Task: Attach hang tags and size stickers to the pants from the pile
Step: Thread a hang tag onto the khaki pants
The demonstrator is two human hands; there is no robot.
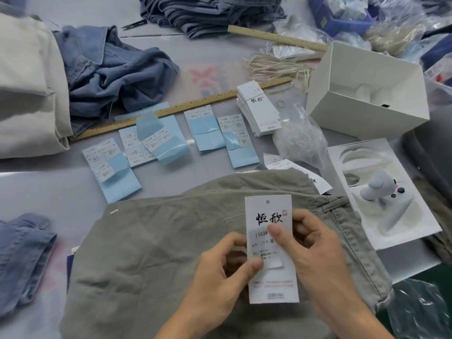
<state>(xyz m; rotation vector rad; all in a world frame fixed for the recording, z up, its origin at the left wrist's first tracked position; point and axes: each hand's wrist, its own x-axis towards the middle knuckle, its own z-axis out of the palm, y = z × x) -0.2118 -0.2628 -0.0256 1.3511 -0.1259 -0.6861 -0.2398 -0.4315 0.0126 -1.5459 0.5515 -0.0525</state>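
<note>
A white hang tag (272,285) with black brush lettering is held upright over olive-grey pants (151,241) spread in front of me. My left hand (220,270) pinches its left edge, thumb on the tag's face. My right hand (315,245) grips the right edge, thumb pressing a size sticker (263,241) marked 1103 and M onto the tag. Several pale blue sticker sheets (208,133) lie in a row beyond the pants. A stack of blank hang tags (259,108) sits to their right.
Two wooden rulers (171,111) lie across the table. A bundle of tag strings (276,67) lies behind the tags, next to an open white box (362,111). Blue denim heaps (115,74) and cream cloth (27,81) lie left; a tagging tool (381,189) rests on a tray at right.
</note>
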